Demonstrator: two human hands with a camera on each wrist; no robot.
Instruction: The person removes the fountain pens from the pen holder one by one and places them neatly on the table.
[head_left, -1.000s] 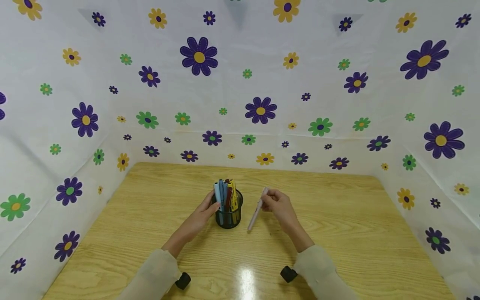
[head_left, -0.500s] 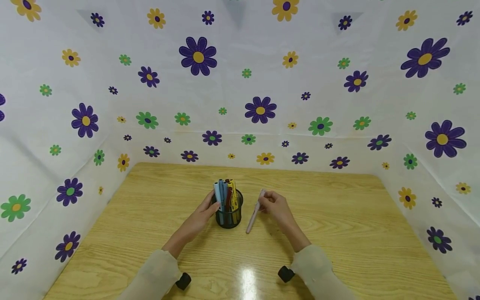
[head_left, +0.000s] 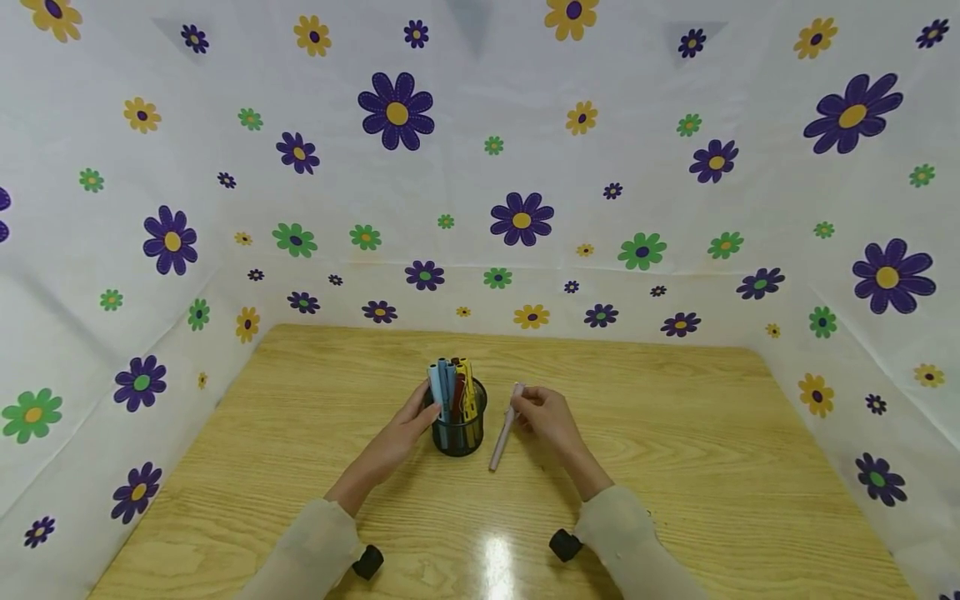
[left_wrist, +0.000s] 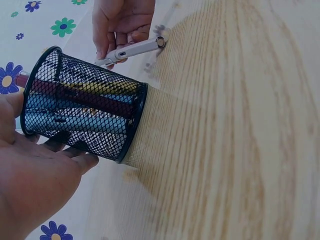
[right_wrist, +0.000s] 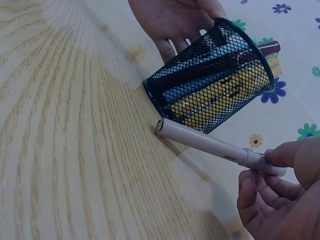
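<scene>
Head view: pen (head_left: 504,429), pinched in right hand (head_left: 551,421), has shifted slightly closer to cup (head_left: 458,442); gap narrower, pen still outside, just right of cup. Left hand (head_left: 397,436) grips cup's left side.

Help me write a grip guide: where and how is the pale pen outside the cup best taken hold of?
Probably a pinch near the upper, clip end of the pale pen, from the right, where the right hand holds it. The pen is slim and slanted, and the mesh cup stands close on its left.

Left hand (head_left: 399,430) partly behind mesh cup (head_left: 458,440)
</scene>
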